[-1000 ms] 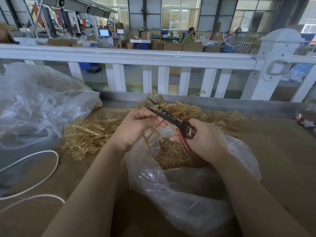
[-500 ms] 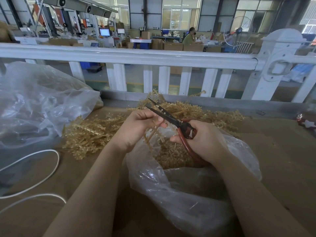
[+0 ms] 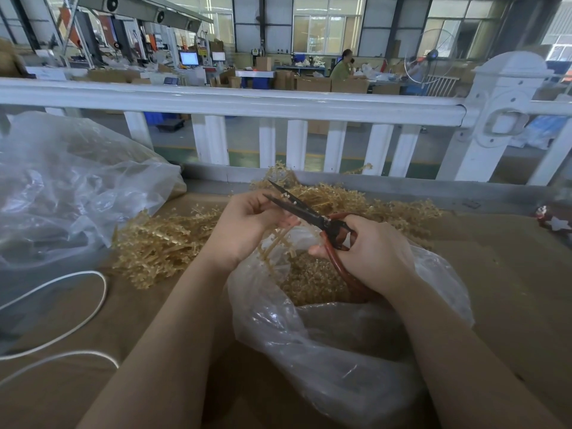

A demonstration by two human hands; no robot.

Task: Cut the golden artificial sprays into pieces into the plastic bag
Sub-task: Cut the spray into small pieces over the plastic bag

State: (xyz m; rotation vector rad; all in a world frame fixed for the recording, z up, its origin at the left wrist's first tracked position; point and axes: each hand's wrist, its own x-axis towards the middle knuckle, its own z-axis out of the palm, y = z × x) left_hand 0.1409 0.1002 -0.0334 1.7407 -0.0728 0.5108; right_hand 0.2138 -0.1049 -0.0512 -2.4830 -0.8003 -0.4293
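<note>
My left hand (image 3: 247,226) pinches a golden spray (image 3: 275,243) whose thin stems hang down over the mouth of a clear plastic bag (image 3: 340,351). My right hand (image 3: 371,252) grips red-handled scissors (image 3: 309,213); the dark blades are slightly apart and point up-left past my left fingers. Cut golden pieces (image 3: 312,280) lie inside the bag. A pile of uncut golden sprays (image 3: 161,239) spreads on the brown table to the left and behind my hands.
A large crumpled clear bag (image 3: 68,187) sits at the left. A white cable (image 3: 77,305) loops over the table's left side. A white railing (image 3: 278,103) runs along the far edge. A small red ornament (image 3: 554,221) lies at the far right.
My hands and the scissors have stayed nearly in place; the blades remain slightly apart around the spray held by my left hand.
</note>
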